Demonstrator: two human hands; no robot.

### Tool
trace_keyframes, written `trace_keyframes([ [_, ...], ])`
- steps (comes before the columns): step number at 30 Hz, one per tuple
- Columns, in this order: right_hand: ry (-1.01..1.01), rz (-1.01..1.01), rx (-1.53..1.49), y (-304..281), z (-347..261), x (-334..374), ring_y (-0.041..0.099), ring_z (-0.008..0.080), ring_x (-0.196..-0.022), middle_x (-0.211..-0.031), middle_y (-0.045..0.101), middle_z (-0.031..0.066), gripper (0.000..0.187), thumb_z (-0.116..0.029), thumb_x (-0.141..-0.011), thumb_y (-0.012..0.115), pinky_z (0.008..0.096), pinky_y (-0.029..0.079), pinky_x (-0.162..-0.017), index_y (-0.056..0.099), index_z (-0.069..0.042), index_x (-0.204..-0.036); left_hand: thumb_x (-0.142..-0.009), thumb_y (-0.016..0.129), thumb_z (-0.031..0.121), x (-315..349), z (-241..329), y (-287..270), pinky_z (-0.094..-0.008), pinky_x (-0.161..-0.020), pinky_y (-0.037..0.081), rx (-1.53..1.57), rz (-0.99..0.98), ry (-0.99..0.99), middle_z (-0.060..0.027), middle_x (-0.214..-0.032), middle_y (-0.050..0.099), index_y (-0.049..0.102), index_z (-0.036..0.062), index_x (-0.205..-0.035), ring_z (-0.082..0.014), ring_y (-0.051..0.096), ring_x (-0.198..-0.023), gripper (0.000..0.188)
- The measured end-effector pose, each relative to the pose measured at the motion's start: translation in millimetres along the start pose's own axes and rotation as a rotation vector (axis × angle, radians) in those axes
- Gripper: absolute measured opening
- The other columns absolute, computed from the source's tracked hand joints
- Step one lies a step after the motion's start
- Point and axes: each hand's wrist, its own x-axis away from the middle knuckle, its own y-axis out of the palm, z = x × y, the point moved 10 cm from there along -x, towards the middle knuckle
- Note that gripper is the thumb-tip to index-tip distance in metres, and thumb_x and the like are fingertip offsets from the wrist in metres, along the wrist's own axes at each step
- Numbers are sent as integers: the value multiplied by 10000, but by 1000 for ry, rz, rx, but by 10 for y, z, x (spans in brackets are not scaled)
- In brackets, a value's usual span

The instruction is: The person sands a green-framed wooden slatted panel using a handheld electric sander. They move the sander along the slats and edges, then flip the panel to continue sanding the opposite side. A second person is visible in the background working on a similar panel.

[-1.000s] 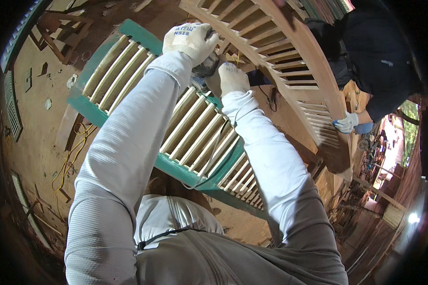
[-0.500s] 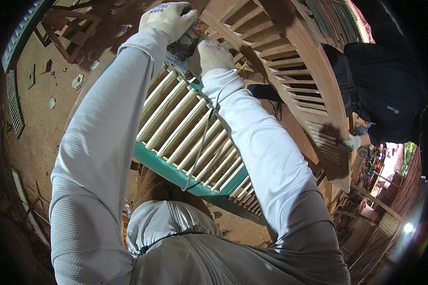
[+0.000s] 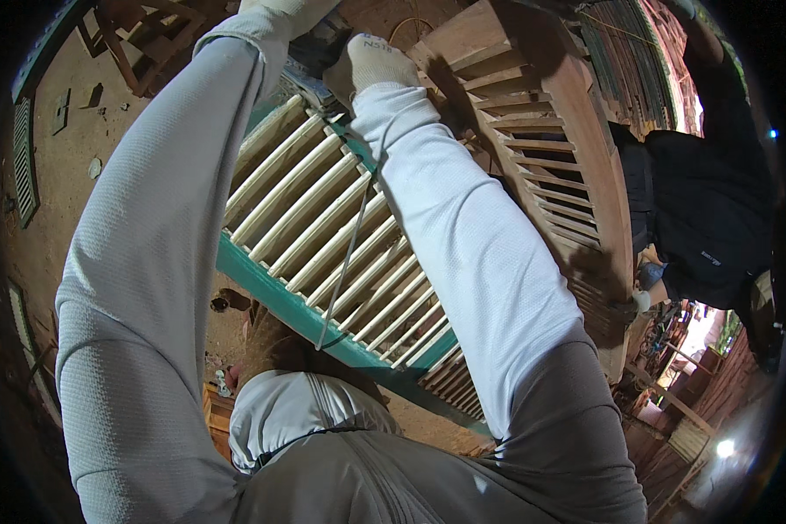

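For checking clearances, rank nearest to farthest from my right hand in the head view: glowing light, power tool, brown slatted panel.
1. Power tool, just left of your right hand.
2. Brown slatted panel, to the right.
3. Glowing light, far lower right.

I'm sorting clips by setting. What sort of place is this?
Probably a woodworking shop: there's a green-edged slatted panel, a larger bare-wood slatted panel beside it, and what look like long boards side by side beyond.
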Motion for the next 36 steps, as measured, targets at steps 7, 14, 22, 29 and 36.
trace_keyframes([
  [7,-3,-40,-16,77,469,558,679,375,-1128,-1167,701,187,177,-102,-943,608,488,565,-888,681,-78,-1102,-937,524,437,334,492,294,-462,-902,549,-1,6,26,-171,-1019,747,739,101,-956,-348,707,-1023,399],
  [14,81,-85,-18,305,1259,1454,671,397,-1100,-1131,680,196,167,-47,-921,613,486,561,-861,620,-93,-1081,-967,457,613,983,1319,835,-429,-1033,509,-125,-191,-3,-94,-1325,684,620,279,-1407,-301,665,-1187,576],
  [22,120,-26,40,514,2090,2634,694,363,-1041,-1060,701,178,140,-86,-936,607,458,564,-846,673,-96,-1059,-971,467,515,1845,2307,1371,-440,-990,529,-43,-211,109,-115,-1240,716,684,192,-1313,-306,688,-1129,518],
  [29,445,-257,-212,1098,3113,3641,600,350,-1241,-1355,622,188,347,-150,-1023,437,444,472,-1055,598,-54,-1316,-963,483,479,2484,3166,1855,-441,-974,529,-26,-334,191,-118,-1176,733,700,167,-1262,-286,696,-1103,484],
  [36,294,5,-53,1294,3791,4560,635,369,-1196,-1314,647,205,422,-108,-960,475,461,510,-1014,583,-42,-1363,-971,476,491,2991,4052,2260,-433,-952,529,27,-342,396,-97,-1151,750,744,138,-1164,-269,703,-1096,483],
])
